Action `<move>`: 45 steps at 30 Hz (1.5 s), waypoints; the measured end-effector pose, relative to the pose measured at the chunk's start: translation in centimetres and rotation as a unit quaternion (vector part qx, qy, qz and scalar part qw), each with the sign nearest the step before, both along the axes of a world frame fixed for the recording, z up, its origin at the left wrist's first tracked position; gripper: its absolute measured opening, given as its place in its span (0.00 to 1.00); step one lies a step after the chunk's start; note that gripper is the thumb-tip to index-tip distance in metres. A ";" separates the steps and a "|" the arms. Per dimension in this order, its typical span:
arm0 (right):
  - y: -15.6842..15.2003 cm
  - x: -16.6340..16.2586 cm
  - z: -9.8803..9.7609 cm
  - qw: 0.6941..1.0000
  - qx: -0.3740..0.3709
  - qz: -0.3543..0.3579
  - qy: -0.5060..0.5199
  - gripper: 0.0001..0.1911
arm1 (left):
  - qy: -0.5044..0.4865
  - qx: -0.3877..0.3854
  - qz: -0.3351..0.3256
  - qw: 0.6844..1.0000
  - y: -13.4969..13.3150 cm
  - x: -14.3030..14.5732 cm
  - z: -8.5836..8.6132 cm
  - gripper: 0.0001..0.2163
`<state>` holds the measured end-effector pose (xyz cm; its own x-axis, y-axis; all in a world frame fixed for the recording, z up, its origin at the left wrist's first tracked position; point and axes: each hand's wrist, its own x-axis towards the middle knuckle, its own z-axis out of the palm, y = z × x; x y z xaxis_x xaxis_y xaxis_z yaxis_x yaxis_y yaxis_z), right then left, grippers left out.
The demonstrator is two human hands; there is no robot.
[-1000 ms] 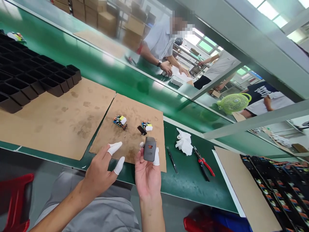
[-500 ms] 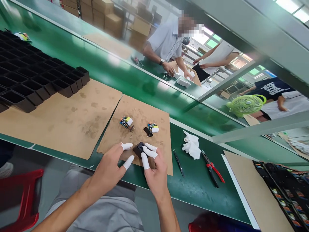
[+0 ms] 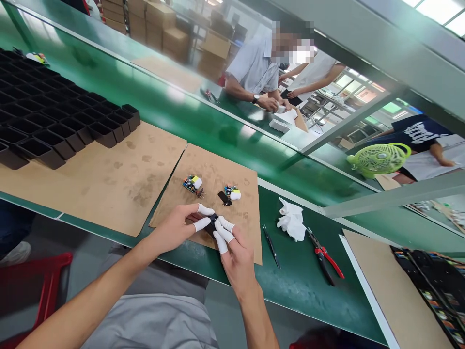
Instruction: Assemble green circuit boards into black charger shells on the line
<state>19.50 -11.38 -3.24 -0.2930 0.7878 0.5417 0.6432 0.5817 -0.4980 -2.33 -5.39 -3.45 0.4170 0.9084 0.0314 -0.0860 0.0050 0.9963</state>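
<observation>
Hands [image 3: 239,259] on blk case [image 3: 210,229], cardbd mat [image 3: 214,167], grn bench [image 3: 294,276], co-worker [image 3: 252,65] opp.

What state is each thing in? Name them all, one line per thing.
Black case: held between left hand and right hand, partly hidden
Left circuit board: uncased
Right circuit board: uncased
Cardboard: stained
Black containers: open-topped, in rows
Tweezers: lying down
Pliers: handles spread
White cloth or tissue: crumpled
Green fan: running or not, cannot tell

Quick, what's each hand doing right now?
Left hand: closed on the black case.
Right hand: closed too, holding the same case.
</observation>
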 end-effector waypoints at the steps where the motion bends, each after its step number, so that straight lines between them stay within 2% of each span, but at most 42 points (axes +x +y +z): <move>1: 0.0 0.1 0.0 1.000 0.002 0.006 -0.005 0.32 | 0.001 0.001 0.003 1.000 -0.1 0.1 0.1 0.13; 7: 0.3 0.6 0.5 0.999 0.018 0.032 -0.023 0.33 | 0.016 0.014 0.013 1.000 -0.6 0.5 0.5 0.09; 14: 0.8 0.7 0.9 0.997 0.031 0.045 -0.046 0.30 | 0.031 0.031 0.021 0.999 -0.6 0.9 0.0 0.07; 19: 0.9 0.6 0.7 0.996 0.061 0.044 -0.048 0.33 | 0.051 0.041 0.037 0.997 -1.1 0.7 0.4 0.10; 24: 0.2 0.5 0.8 0.996 0.076 0.009 -0.036 0.36 | 0.091 0.042 0.109 0.989 -2.7 -1.4 0.2 0.16; 28: 0.4 -0.1 0.3 0.998 0.059 -0.006 -0.023 0.29 | 0.123 0.054 0.144 0.980 -3.8 -2.8 -0.3 0.15; 33: 1.0 -0.7 0.5 1.000 0.020 -0.024 -0.005 0.18 | 0.143 0.074 0.154 0.975 -3.9 -2.6 -0.4 0.15; 39: 1.3 -0.6 1.1 0.999 -0.013 -0.030 -0.002 0.18 | 0.148 0.078 0.148 0.975 -3.9 -2.6 -0.2 0.14; 45: 0.9 -0.7 2.2 0.999 0.023 -0.026 0.001 0.19 | 0.149 0.078 0.139 0.976 -3.9 -2.7 -0.1 0.14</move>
